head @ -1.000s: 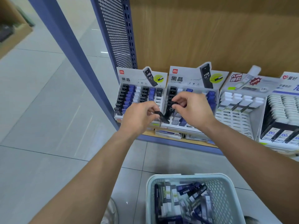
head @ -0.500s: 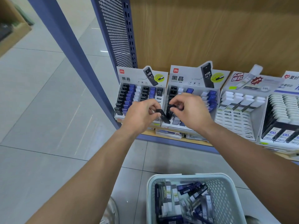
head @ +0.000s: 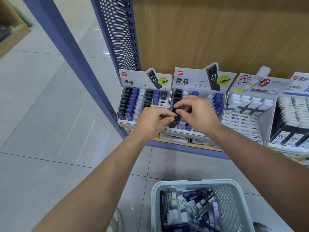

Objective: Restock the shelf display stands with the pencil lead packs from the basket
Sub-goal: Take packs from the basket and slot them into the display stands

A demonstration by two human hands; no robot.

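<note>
Black lead pack [head: 174, 109]: pinched at thumb and fingertips of the right hand [head: 199, 114], over the left-hand column of the second display stand [head: 189, 81] on the shelf's front edge. Left hand [head: 151, 120]: curled round what appears to be a second black pack [head: 165, 116], just beside. Basket [head: 192, 181] below holds many more packs.

Risk: hands crowd the slot; a crooked entry could jam or tip neighbouring packs.

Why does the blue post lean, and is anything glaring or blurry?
Head view: wide-angle lens slants the blue metal shelf post; light glares off the glossy grey floor tiles; print on the right-hand white card display stand looks soft.
</note>
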